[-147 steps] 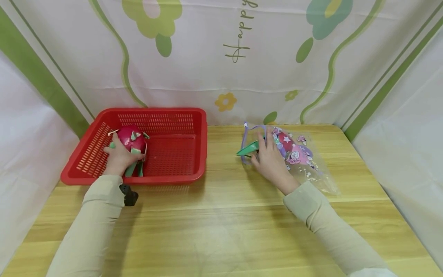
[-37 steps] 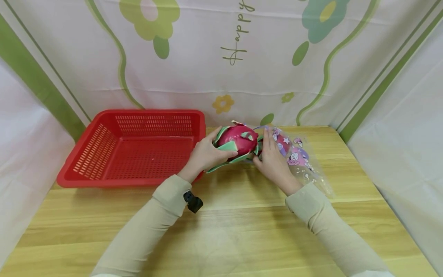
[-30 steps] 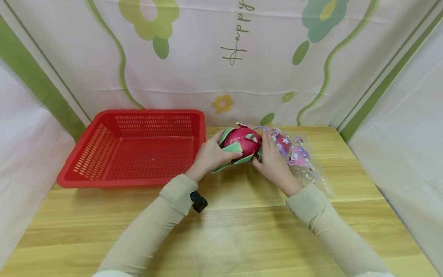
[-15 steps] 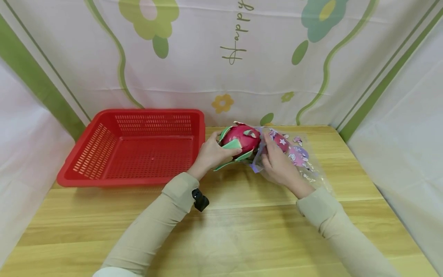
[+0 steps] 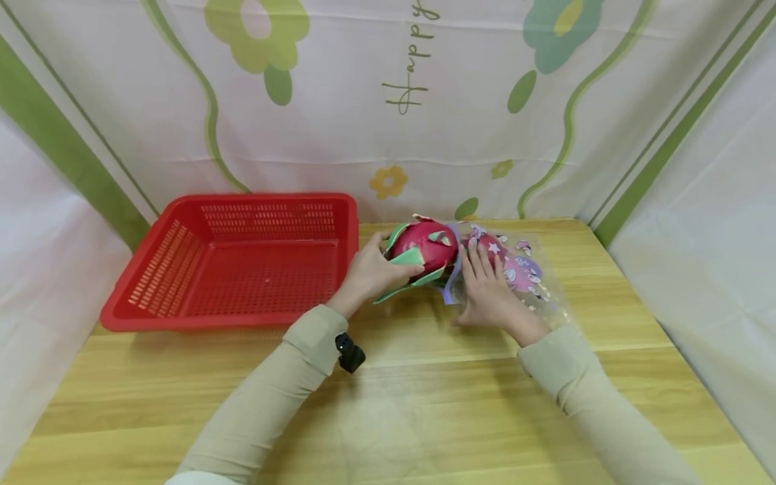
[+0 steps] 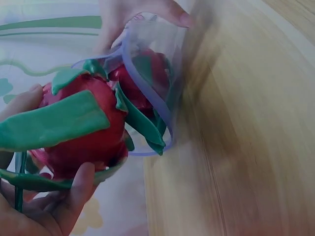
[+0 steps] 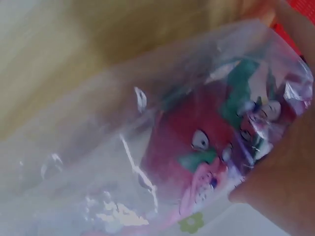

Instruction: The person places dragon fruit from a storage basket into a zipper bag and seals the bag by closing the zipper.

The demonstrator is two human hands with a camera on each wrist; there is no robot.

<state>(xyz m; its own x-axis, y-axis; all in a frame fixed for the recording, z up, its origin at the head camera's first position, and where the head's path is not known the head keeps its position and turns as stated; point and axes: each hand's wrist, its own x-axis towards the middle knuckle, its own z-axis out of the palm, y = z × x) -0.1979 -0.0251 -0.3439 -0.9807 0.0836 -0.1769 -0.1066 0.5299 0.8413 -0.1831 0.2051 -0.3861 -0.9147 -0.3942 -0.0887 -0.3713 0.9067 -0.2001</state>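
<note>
My left hand (image 5: 366,273) grips a dragon fruit (image 5: 424,246), red with green scales, thumb across its near side. Its right end is at the lilac-edged mouth of a clear cartoon-printed plastic bag (image 5: 548,300). Inside the bag lies a second dragon fruit (image 6: 147,73), seen behind the lilac edge in the left wrist view and through the film in the right wrist view. My right hand (image 5: 488,293) rests over the bag near its mouth, fingers extended and spread, thumb out to the near side. A green leaf tip (image 6: 147,130) overlaps the bag's opening in the left wrist view.
A red slotted plastic basket (image 5: 230,322) stands on the left of the wooden table (image 5: 388,417). Behind the table hangs a white flowered curtain (image 5: 339,121), with more white cloth on both sides. A black wrist camera (image 5: 349,353) sits at the left cuff.
The left hand has brought the dragon fruit from the basket across to the bag's mouth. The right hand has released the bag's edge and spread its fingers over the bag.
</note>
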